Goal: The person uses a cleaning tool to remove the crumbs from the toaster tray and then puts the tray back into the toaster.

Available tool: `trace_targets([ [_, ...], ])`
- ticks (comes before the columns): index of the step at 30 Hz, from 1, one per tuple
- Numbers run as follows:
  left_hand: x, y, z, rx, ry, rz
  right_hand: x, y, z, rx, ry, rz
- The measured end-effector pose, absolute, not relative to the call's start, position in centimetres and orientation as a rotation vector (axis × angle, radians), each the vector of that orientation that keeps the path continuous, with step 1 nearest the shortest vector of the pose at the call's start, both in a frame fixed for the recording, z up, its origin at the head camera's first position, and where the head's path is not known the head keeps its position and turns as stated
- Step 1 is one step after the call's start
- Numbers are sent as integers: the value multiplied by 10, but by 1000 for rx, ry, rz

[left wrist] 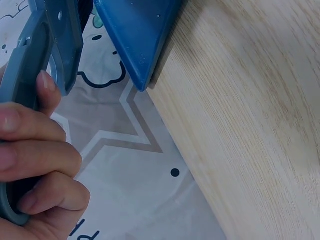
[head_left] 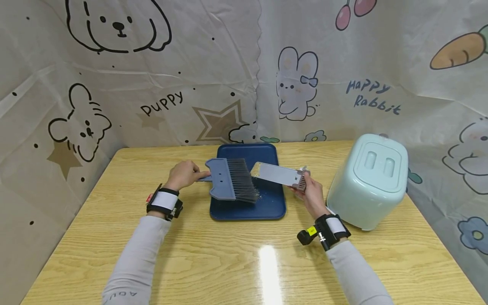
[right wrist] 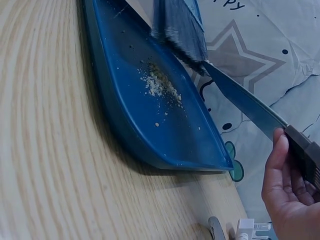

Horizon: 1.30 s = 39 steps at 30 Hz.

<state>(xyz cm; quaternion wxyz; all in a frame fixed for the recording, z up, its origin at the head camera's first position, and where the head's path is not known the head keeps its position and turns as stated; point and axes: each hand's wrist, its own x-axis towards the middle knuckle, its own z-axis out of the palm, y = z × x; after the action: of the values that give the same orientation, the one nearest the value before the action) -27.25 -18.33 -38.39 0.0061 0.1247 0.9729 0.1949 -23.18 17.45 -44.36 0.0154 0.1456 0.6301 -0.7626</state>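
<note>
My left hand grips the handle of a blue-grey hand brush, its fingers curled round it in the left wrist view. The dark bristles hang over a navy blue tray and meet the far end of a long, flat metal crumb tray. My right hand holds that crumb tray by its ridged brownish end, tilted above the blue tray. Crumbs cling to its far end. In the right wrist view, a small heap of crumbs lies on the blue tray.
A mint-green toaster-like appliance with two slot shapes on top stands right of my right hand. A white plug lies on the wooden table near that hand. A printed cloth hangs behind the table.
</note>
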Motion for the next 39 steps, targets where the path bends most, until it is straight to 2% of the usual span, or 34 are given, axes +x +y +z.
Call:
trace_targets([
  [17, -271, -193, -378, 376, 3048, 504, -231, 180, -447, 458, 1907, -2412],
  [24, -271, -195, -374, 429, 3078, 620, -231, 182, -449, 469, 1890, -2419],
  [32, -276, -173, -377, 595, 2936, 956, -232, 173, -448, 457, 1927, -2393],
  [39, -279, -139, -379, 712, 2848, 1034, -233, 160, -447, 461, 1892, -2428],
])
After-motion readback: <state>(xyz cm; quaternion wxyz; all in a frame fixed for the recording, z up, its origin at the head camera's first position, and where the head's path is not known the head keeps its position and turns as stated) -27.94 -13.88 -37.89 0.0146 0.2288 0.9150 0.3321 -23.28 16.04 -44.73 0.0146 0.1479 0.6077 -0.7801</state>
